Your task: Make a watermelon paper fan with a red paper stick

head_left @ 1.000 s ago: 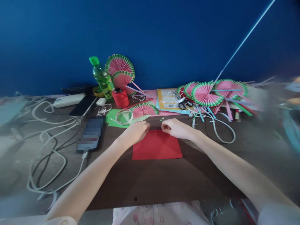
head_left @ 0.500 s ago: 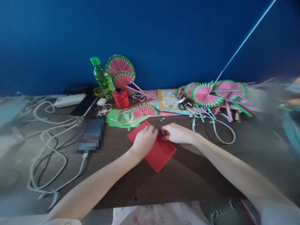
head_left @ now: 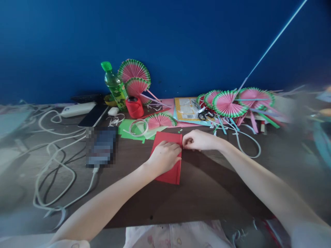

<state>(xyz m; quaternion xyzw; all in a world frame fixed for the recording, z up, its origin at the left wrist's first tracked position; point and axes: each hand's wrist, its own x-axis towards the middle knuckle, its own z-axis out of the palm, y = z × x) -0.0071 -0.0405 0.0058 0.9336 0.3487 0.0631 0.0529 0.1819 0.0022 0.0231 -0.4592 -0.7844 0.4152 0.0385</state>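
Observation:
A red sheet of paper (head_left: 169, 177) lies on the dark table in front of me, with a narrow fold line along its right side. Over its middle rests my left hand (head_left: 167, 156), closed, with fingers and thumb bent onto the paper by the folded edge. My right hand (head_left: 195, 140) is at the upper right edge of the sheet, its fingers curled into a pinch there. The fingertips of both hands are partly hidden.
Behind the paper lie green sheets (head_left: 125, 132), a tape roll (head_left: 138, 128) and a pink folded fan (head_left: 160, 120). More fans (head_left: 230, 104) and scissors (head_left: 205, 114) are at back right. A bottle (head_left: 113, 84), phone (head_left: 102, 146) and white cables (head_left: 73, 175) occupy the left.
The red paper has turned from a slanted position to nearly upright in view. My left hand has shifted slightly right and down across it; my right hand has moved slightly up and right.

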